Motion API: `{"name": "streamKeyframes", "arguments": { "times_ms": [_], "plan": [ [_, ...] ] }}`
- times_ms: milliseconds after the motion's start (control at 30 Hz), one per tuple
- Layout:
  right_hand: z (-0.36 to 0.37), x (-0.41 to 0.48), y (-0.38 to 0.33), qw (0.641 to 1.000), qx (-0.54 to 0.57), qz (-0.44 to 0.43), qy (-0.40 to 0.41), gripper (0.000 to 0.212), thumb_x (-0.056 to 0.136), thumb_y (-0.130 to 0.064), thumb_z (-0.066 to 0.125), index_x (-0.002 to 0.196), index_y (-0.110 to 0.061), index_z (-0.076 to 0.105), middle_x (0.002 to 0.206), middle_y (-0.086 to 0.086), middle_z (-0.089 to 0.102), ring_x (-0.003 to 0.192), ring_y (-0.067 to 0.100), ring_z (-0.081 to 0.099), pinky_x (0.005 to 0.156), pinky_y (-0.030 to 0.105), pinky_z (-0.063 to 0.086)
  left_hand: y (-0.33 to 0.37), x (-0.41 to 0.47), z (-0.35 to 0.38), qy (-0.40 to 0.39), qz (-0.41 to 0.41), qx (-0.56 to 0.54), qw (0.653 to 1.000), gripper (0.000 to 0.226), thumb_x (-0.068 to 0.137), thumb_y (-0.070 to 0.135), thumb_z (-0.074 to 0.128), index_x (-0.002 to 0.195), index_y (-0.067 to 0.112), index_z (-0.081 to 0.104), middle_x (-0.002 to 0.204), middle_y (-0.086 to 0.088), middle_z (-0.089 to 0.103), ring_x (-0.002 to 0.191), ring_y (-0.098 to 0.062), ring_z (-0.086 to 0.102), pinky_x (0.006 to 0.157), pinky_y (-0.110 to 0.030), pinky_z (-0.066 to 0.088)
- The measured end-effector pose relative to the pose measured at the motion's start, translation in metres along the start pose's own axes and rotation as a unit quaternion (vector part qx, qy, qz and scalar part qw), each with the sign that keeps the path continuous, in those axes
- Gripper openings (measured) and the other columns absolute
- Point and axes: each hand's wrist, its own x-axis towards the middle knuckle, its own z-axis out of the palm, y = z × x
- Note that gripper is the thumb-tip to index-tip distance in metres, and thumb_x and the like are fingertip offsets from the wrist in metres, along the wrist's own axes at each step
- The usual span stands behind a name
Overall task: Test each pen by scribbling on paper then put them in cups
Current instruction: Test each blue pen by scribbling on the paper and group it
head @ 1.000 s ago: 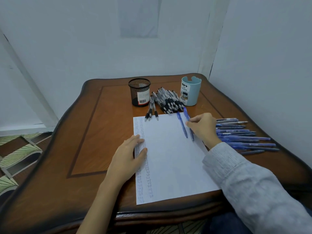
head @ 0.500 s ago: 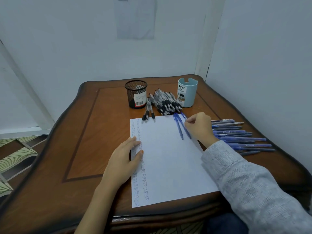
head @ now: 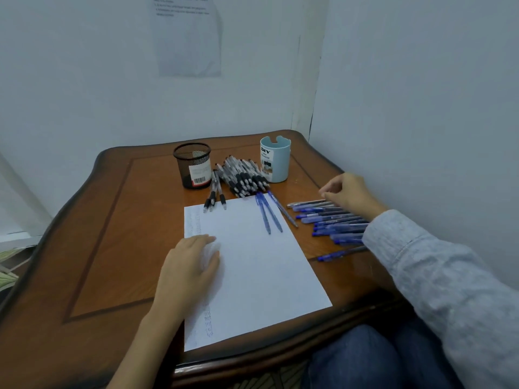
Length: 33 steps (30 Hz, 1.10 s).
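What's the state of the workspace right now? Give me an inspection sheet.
Surface: wooden table, the paper lying on its near right part.
Job's things: scribbles down the paper's left edge; black mesh cup and light blue cup upright at the back, no pens sticking out; black pens piled between them; blue pen row right of the paper; three blue pens at its top right edge.
Clutter: nothing seen.
Hands: left hand flat on the paper; right hand curled over the row's far end, grip unclear.
Cables: nothing seen.
Surroundings: corner walls, printed sheet taped up.
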Motion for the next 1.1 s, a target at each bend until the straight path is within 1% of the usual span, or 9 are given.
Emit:
{"name": "streamKeyframes", "arguments": {
  "times_ms": [167,333,467,633,767,833,900,1000,1100],
  "plan": [
    [0.013,0.011,0.009,0.997,-0.045,-0.045,-0.037,0.017,0.092,-0.015,0.062,0.107,-0.012,0.070,0.110,0.006,0.066,0.090,0.013,0.056,0.089,0.030,0.048,0.022,0.026,0.018,-0.034,0.023,-0.026,0.999,0.035,0.095,0.026,0.055,0.128,0.017,0.057,0.134,0.001,0.056,0.126,-0.017,0.047,0.103,-0.031,0.034],
    [0.020,0.023,0.010,0.984,-0.122,-0.083,-0.103,0.024,0.092,-0.019,0.062,0.114,-0.013,0.070,0.114,0.007,0.067,0.094,0.016,0.058,0.094,0.034,0.049,0.024,0.031,0.036,-0.071,0.008,-0.024,0.997,0.046,0.092,0.042,0.043,0.128,0.018,0.057,0.140,0.002,0.050,0.131,-0.013,0.040,0.105,-0.027,0.029],
    [0.023,0.027,0.011,0.977,-0.152,-0.108,-0.103,0.022,0.094,-0.018,0.059,0.110,-0.010,0.071,0.108,0.007,0.065,0.090,0.012,0.050,0.084,0.025,0.041,0.021,0.029,0.040,-0.075,0.014,-0.026,0.997,0.053,0.086,0.044,0.038,0.126,0.016,0.060,0.139,0.000,0.052,0.130,-0.016,0.042,0.105,-0.031,0.030],
    [0.027,0.031,0.012,0.966,-0.199,-0.135,-0.093,0.012,0.096,-0.023,0.055,0.102,-0.019,0.064,0.110,0.005,0.060,0.100,0.016,0.046,0.093,0.033,0.039,0.018,0.030,0.042,-0.069,0.018,-0.028,0.997,0.045,0.090,0.042,0.045,0.125,0.018,0.060,0.139,0.001,0.051,0.130,-0.015,0.042,0.106,-0.032,0.030],
    [0.030,0.025,0.000,0.981,-0.096,-0.170,-0.018,0.015,0.099,-0.017,0.048,0.111,-0.013,0.056,0.113,0.009,0.059,0.096,0.016,0.054,0.087,0.028,0.047,0.017,0.031,0.043,-0.066,0.016,-0.032,0.997,0.049,0.087,0.045,0.041,0.124,0.020,0.060,0.138,0.003,0.052,0.129,-0.014,0.043,0.107,-0.034,0.032],
    [0.031,0.019,-0.011,0.978,-0.044,-0.202,-0.013,0.015,0.099,-0.008,0.047,0.113,-0.011,0.052,0.115,0.009,0.057,0.092,0.010,0.054,0.083,0.023,0.046,0.015,0.031,0.045,-0.061,0.022,-0.032,0.997,0.042,0.091,0.041,0.046,0.124,0.019,0.060,0.138,0.003,0.052,0.129,-0.015,0.043,0.106,-0.034,0.032],
    [0.031,0.012,-0.021,0.975,-0.019,-0.221,-0.019,0.020,0.097,-0.002,0.047,0.115,-0.011,0.049,0.119,0.008,0.056,0.096,0.009,0.054,0.085,0.023,0.047,0.013,0.031,0.046,-0.059,0.027,-0.028,0.998,0.035,0.094,0.035,0.051,0.124,0.019,0.060,0.138,0.002,0.052,0.129,-0.015,0.043,0.106,-0.035,0.032],
    [0.029,0.001,-0.036,0.969,0.002,-0.247,-0.021,0.017,0.100,-0.018,0.047,0.113,-0.011,0.055,0.112,0.003,0.060,0.099,0.015,0.058,0.085,0.029,0.049,0.016,0.030,0.043,-0.050,0.034,-0.050,0.997,0.040,0.088,0.041,0.044,0.114,0.020,0.066,0.128,0.004,0.059,0.122,-0.014,0.050,0.101,-0.034,0.036],
    [0.031,-0.015,-0.052,0.961,-0.018,-0.274,-0.034,0.028,0.100,-0.032,0.046,0.110,-0.012,0.062,0.099,-0.003,0.062,0.089,0.008,0.054,0.075,0.025,0.042,0.023,0.025,0.037,0.037,0.047,-0.103,0.993,0.039,0.085,0.039,0.042,0.098,0.018,0.071,0.105,0.006,0.070,0.100,-0.011,0.061,0.088,-0.027,0.042]
  ]
}}
